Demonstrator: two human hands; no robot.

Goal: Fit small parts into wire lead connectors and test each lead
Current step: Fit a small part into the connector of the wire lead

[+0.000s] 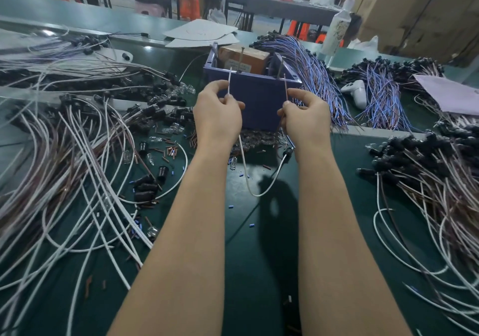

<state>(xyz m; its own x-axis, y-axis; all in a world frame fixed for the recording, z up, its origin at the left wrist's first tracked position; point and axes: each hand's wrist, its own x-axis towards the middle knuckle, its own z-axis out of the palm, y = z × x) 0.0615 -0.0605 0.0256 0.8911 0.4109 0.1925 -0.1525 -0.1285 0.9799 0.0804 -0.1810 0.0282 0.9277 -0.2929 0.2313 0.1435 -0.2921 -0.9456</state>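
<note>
one head-worn wide-angle view looking forward and down, close over bench (259,232)

Even overhead light; arm shadows on green table (259,232); edges bowed, background soft

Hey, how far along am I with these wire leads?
Done, probably: the bundle of leads with black sockets on the right. In hand: one lead, left hand pinching its white wire, right hand its brown wire, at the blue box, seemingly for testing. Left: loose bulbs, empty sockets, plus the big tangle at left.
</note>
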